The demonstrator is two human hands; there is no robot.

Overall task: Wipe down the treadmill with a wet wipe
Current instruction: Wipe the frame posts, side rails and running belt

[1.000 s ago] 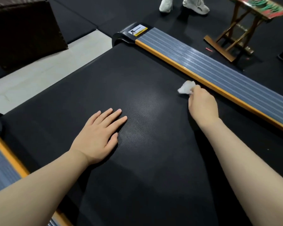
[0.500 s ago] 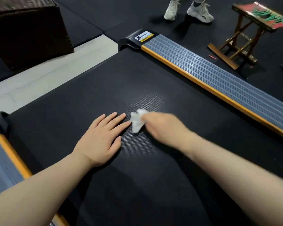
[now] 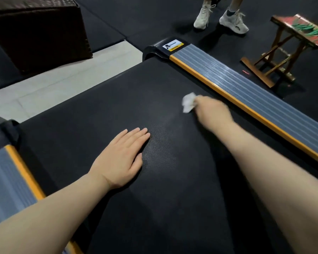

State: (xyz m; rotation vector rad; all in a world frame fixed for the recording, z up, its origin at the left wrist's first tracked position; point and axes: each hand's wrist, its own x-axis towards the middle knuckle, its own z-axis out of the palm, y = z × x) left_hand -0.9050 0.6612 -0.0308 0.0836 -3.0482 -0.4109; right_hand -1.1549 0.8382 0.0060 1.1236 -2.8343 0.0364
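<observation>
Head view: right hand (image 3: 212, 110) grips wipe (image 3: 188, 102) on belt (image 3: 99, 110), near right rail (image 3: 246, 92); left hand (image 3: 121, 157) flat, fingers straight, holding nothing.

A gym: treadmill (image 3: 117, 99) on black rubber floor mats (image 3: 154, 15).

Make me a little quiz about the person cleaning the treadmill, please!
1. True or false: the left hand lies flat on the black belt.
2. Which hand holds the white wipe? A) left B) right C) neither
3. Fill in: the strip edging the grey side rail is coloured ____.

Key: 1 true; 2 B; 3 orange.
</observation>
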